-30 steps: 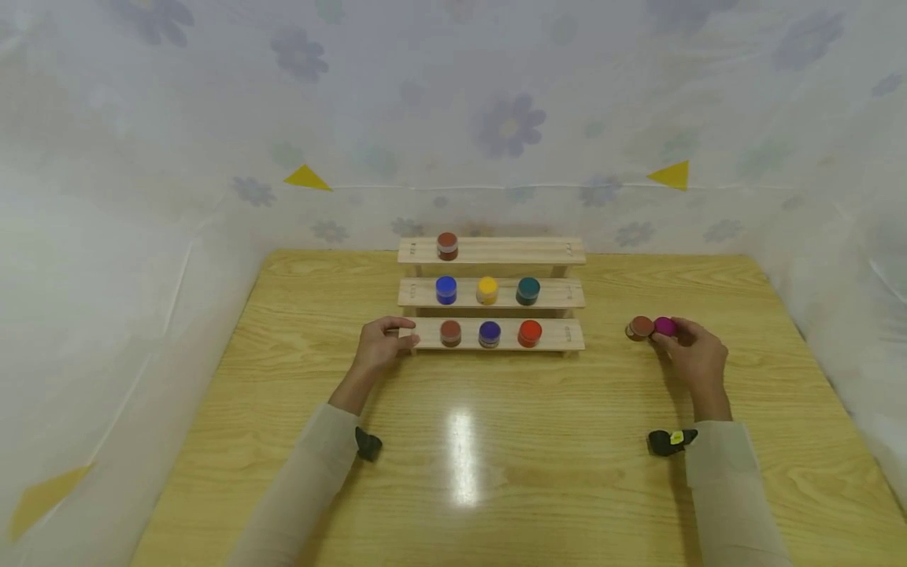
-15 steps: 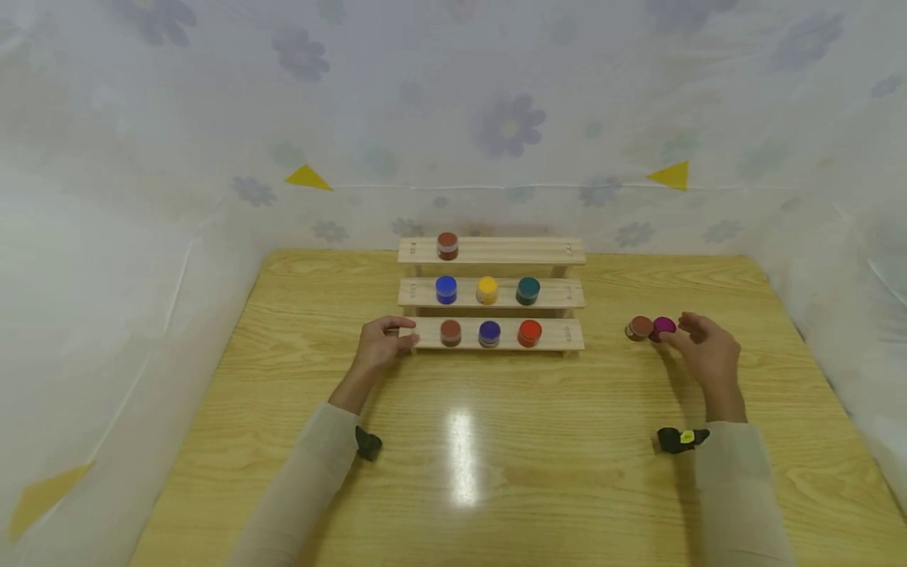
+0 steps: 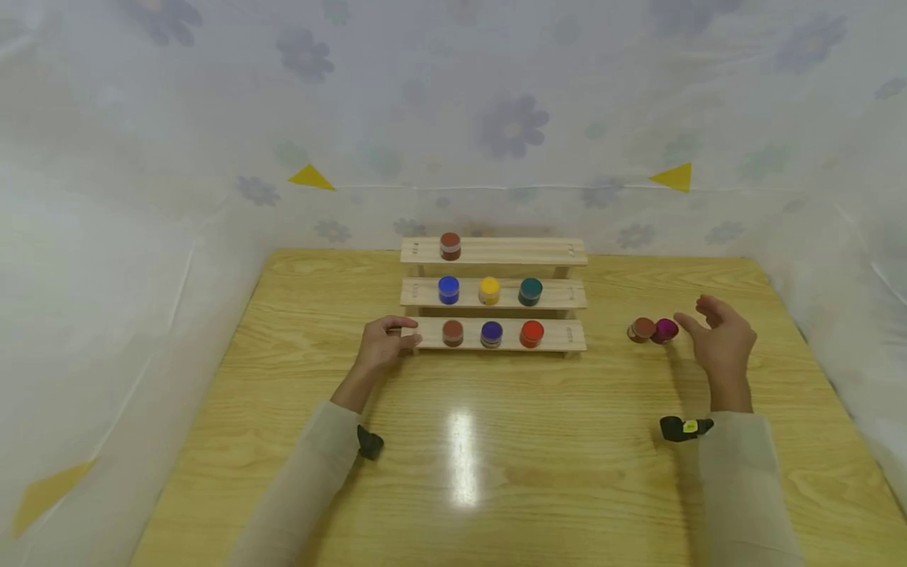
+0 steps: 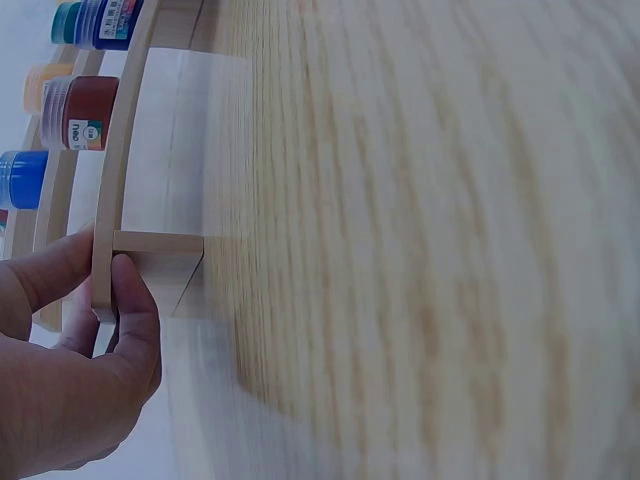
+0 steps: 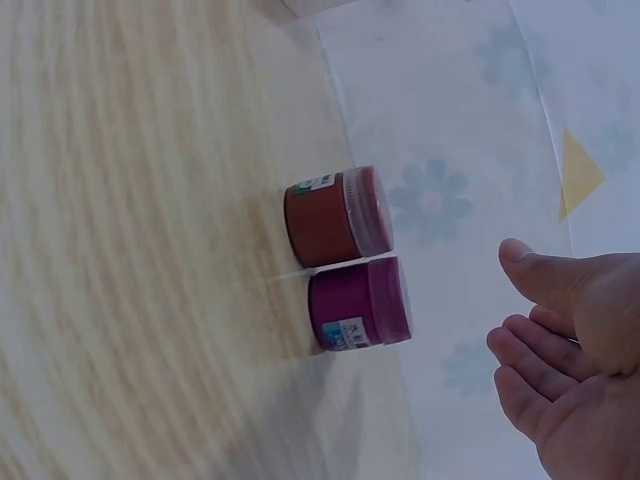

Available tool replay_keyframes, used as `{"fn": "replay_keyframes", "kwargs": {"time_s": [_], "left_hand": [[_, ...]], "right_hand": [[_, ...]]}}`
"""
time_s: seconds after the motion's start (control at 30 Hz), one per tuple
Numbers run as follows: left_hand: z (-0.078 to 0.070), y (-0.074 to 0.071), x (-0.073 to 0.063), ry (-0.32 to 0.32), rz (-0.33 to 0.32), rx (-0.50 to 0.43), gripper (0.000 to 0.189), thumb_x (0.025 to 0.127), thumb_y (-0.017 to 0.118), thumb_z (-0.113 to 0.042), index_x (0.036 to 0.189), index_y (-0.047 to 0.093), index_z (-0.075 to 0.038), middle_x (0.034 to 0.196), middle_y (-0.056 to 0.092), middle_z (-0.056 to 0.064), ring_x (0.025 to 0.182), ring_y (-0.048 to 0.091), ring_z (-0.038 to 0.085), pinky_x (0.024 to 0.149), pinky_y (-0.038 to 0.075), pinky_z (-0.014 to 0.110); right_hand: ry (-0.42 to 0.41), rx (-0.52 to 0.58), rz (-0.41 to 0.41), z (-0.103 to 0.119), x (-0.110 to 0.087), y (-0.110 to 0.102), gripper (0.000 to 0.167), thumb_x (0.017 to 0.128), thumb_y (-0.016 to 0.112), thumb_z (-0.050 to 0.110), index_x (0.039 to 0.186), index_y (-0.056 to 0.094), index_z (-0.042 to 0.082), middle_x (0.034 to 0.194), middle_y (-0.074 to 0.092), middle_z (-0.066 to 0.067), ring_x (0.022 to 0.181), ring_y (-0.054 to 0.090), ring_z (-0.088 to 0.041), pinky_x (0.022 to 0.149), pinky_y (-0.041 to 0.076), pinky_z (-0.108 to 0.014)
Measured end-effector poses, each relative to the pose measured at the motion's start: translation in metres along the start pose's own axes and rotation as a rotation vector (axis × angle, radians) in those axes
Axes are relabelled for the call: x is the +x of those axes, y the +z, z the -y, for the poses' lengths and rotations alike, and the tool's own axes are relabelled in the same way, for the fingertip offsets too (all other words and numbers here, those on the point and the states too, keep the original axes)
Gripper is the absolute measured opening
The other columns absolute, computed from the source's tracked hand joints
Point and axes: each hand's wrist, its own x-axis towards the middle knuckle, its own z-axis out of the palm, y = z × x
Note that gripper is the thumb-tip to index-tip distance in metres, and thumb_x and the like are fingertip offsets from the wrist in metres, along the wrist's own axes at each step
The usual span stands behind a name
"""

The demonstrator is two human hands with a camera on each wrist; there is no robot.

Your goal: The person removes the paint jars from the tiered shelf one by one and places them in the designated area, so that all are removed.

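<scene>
My left hand point(image 3: 383, 344) pinches the left end of the lowest shelf of a three-tier wooden rack point(image 3: 553, 334), thumb and fingers on either side of the board point(image 4: 104, 230). To the right of the rack, a brown paint jar point(image 3: 642, 329) and a magenta paint jar point(image 3: 664, 331) stand side by side on the table. Just right of the magenta jar, my right hand point(image 3: 724, 346) hovers with thumb and fingers apart and nothing between them. The right wrist view shows the brown jar point(image 5: 325, 215), the magenta jar point(image 5: 355, 305) and my right hand point(image 5: 575, 345) apart from both.
On the rack's top tier is one brown jar point(image 3: 449, 246). Blue point(image 3: 449, 290), yellow point(image 3: 489, 290) and dark green point(image 3: 530, 291) jars fill the middle tier. Brown point(image 3: 453, 332), violet point(image 3: 491, 334) and red point(image 3: 531, 333) jars stand on the lowest. A flowered sheet point(image 3: 510, 157) hangs behind the table.
My right hand has let go of the magenta jar beside the brown one and drawn back to the right, its fingers spreading. My left hand has kept its grip on the rack.
</scene>
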Motion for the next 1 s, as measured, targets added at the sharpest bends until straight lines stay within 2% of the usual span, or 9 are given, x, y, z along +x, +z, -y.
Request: {"fn": "replay_keyframes", "kwargs": {"time_s": [0.13, 0.37, 0.5, 0.6, 0.67, 0.83, 1.0], "left_hand": [[0.0, 0.0, 0.0, -0.006, 0.003, -0.002, 0.029, 0.081, 0.072, -0.002, 0.11, 0.066, 0.0, 0.092, 0.063, 0.004, 0.07, 0.062, 0.008, 0.077, 0.057, 0.032], [-0.001, 0.001, 0.0, 0.003, 0.005, 0.022, 0.03, 0.082, 0.072, -0.004, 0.111, 0.067, 0.0, 0.101, 0.062, 0.006, 0.071, 0.061, 0.006, 0.078, 0.057, 0.032], [0.0, 0.0, -0.001, 0.0, 0.007, 0.0, 0.03, 0.082, 0.072, -0.002, 0.111, 0.066, 0.001, 0.096, 0.062, 0.005, 0.071, 0.061, 0.007, 0.078, 0.057, 0.033], [0.0, 0.001, 0.001, 0.001, 0.012, -0.022, 0.03, 0.082, 0.071, -0.001, 0.111, 0.065, 0.002, 0.09, 0.062, 0.004, 0.071, 0.062, 0.009, 0.079, 0.057, 0.035], [-0.001, 0.001, 0.002, 0.005, 0.018, -0.022, 0.03, 0.082, 0.071, -0.001, 0.112, 0.065, 0.003, 0.089, 0.062, 0.003, 0.071, 0.063, 0.01, 0.079, 0.057, 0.035], [-0.001, 0.001, 0.003, 0.02, 0.016, -0.003, 0.03, 0.082, 0.072, -0.002, 0.111, 0.066, 0.002, 0.089, 0.063, 0.004, 0.071, 0.062, 0.01, 0.078, 0.057, 0.034], [-0.001, 0.0, 0.001, 0.025, -0.008, 0.05, 0.028, 0.081, 0.073, -0.005, 0.108, 0.067, 0.0, 0.092, 0.063, 0.005, 0.07, 0.058, 0.009, 0.073, 0.052, 0.028]], "right_hand": [[0.014, 0.019, -0.052, 0.008, 0.003, 0.001, 0.059, 0.09, 0.061, 0.037, 0.14, 0.047, 0.009, 0.14, 0.05, -0.015, 0.131, 0.047, -0.027, 0.106, 0.041, -0.036], [0.006, 0.092, -0.132, 0.026, 0.009, 0.005, 0.056, 0.088, 0.065, 0.035, 0.138, 0.051, 0.013, 0.137, 0.054, -0.011, 0.125, 0.054, -0.016, 0.106, 0.042, -0.032], [-0.039, 0.143, -0.182, 0.037, 0.011, 0.01, 0.052, 0.085, 0.07, 0.032, 0.131, 0.058, 0.011, 0.128, 0.062, -0.008, 0.101, 0.058, 0.004, 0.103, 0.045, -0.027], [-0.097, 0.166, -0.217, 0.046, 0.012, 0.014, 0.048, 0.083, 0.072, 0.03, 0.125, 0.063, 0.007, 0.118, 0.067, -0.006, 0.085, 0.052, 0.014, 0.097, 0.047, -0.024], [-0.11, 0.173, -0.218, 0.052, 0.013, 0.016, 0.046, 0.083, 0.072, 0.03, 0.123, 0.064, 0.008, 0.114, 0.067, -0.004, 0.081, 0.049, 0.017, 0.096, 0.048, -0.023], [-0.097, 0.186, -0.197, 0.065, 0.014, 0.018, 0.048, 0.084, 0.071, 0.033, 0.125, 0.063, 0.01, 0.121, 0.066, -0.005, 0.084, 0.049, 0.016, 0.099, 0.047, -0.024], [-0.14, 0.221, -0.198, 0.079, 0.013, 0.026, 0.045, 0.083, 0.072, 0.03, 0.122, 0.065, 0.008, 0.121, 0.065, -0.01, 0.091, 0.057, 0.006, 0.099, 0.047, -0.027]]}}
